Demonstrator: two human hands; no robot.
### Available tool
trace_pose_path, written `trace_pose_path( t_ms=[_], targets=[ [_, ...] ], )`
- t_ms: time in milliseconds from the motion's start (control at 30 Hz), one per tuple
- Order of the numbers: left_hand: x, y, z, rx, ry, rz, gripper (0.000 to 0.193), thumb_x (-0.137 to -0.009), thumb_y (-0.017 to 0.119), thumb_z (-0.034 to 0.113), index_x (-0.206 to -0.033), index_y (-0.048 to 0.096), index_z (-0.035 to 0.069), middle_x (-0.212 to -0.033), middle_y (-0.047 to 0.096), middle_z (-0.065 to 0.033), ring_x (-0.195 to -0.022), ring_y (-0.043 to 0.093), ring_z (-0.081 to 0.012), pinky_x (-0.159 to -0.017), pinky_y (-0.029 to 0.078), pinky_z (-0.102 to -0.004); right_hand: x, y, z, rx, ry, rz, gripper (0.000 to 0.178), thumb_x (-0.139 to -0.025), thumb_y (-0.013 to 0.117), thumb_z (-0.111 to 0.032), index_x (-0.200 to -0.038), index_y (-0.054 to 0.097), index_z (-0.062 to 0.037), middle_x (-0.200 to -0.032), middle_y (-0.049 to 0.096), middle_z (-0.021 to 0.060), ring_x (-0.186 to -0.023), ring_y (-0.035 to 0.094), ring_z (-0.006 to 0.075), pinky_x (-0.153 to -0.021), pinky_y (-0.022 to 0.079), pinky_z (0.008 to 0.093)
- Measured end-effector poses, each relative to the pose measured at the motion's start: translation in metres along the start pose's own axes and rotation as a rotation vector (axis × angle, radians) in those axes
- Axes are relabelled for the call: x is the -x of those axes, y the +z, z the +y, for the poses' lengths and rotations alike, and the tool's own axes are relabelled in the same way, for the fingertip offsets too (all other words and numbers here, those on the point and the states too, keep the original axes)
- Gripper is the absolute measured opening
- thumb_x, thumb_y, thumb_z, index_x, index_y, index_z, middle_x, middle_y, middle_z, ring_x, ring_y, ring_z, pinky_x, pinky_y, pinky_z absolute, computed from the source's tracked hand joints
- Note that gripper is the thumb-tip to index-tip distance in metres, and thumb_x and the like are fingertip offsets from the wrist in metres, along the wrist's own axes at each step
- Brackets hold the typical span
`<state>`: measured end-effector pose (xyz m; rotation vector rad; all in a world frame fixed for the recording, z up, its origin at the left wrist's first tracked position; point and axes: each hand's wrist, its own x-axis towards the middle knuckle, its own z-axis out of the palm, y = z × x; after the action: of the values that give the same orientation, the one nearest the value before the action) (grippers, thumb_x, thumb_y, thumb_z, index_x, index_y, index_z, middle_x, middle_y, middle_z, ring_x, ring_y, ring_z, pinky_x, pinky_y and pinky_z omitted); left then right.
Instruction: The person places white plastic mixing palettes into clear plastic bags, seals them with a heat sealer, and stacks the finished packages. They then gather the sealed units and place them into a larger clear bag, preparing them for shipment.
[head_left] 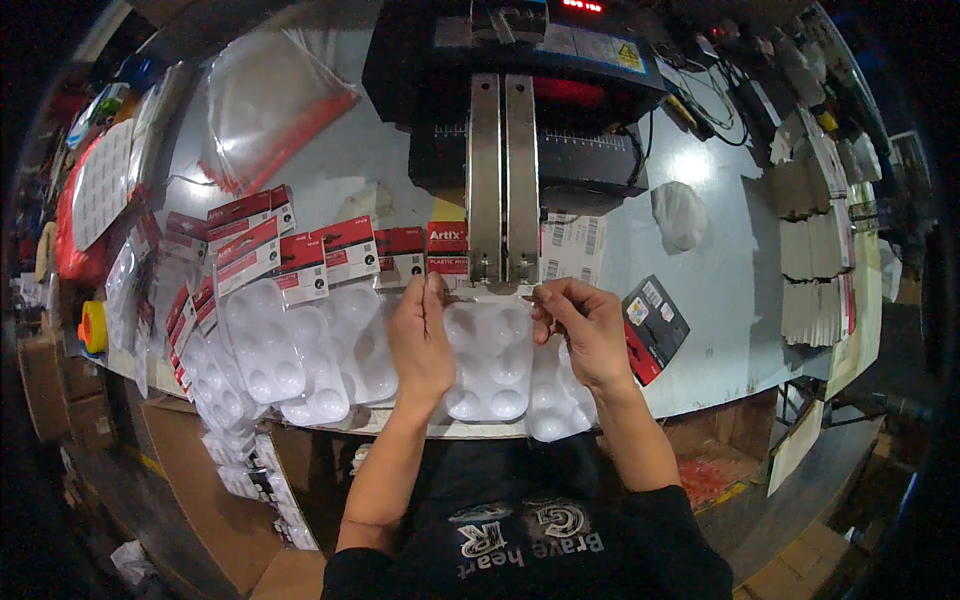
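A white plastic paint palette (488,355) with round wells lies in a clear bag in front of me, topped by a red header card (447,238). The card sits under two metal bars (503,180) that reach toward me from a black machine (590,90). At the pack's upper left edge, the fingers of my left hand (420,335) are closed on it. My right hand (585,325) pinches its upper right corner, thumb and forefinger together. Partly under my right hand lies another white palette (558,395).
Several bagged palettes with red cards (300,340) overlap along the left front edge. Behind them lies a pile of clear bags (265,105). To the right are a black-and-red card (653,325), a crumpled white bag (680,215) and stacked cards (812,250). Cables (715,105) lie at the back right.
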<state>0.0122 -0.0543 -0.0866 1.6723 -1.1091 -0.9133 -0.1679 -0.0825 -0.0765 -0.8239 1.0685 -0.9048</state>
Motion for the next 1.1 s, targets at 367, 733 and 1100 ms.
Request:
trace_pose_path(
  t_ms=[367, 733, 1100],
  targets=[
    [-0.011, -0.102, 0.037, -1.052, 0.023, 0.565, 0.029, -0.089, 0.054, 0.024, -0.104, 0.058, -0.001, -0.108, 0.054, -0.0207, -0.102, 0.053, -0.0374, -0.087, 0.042, -0.0448, 0.038, -0.083, -0.035, 1.369, -0.332, 0.444, 0.082, -0.065, 0.078, -0.036, -0.129, 0.044, 0.0027, -0.130, 0.048, 0.0197, -0.122, 0.044, 0.0338, -0.099, 0.033, 0.0411],
    [0.055, 0.047, -0.014, -0.527, 0.317, -0.105, 0.022, -0.081, 0.066, 0.018, -0.089, 0.052, 0.003, -0.110, 0.054, -0.0175, -0.098, 0.052, -0.0266, -0.085, 0.042, -0.0368, 0.057, -0.102, 0.012, 1.531, -0.215, 0.286, 0.100, -0.065, 0.075, -0.044, -0.141, 0.027, -0.0015, -0.148, 0.026, 0.0180, -0.139, 0.020, 0.0309, -0.106, 0.016, 0.0502],
    [0.060, -0.017, 0.020, 0.665, -0.336, -0.393, 0.020, -0.092, 0.054, 0.009, -0.106, 0.058, -0.004, -0.103, 0.066, -0.0179, -0.091, 0.061, -0.0144, -0.083, 0.047, -0.0256, 0.048, -0.107, -0.004, 1.400, -0.203, 0.241, 0.079, -0.067, 0.075, -0.029, -0.136, 0.041, -0.0109, -0.141, 0.040, 0.0104, -0.137, 0.026, 0.0279, -0.106, 0.018, 0.0487]
  ],
)
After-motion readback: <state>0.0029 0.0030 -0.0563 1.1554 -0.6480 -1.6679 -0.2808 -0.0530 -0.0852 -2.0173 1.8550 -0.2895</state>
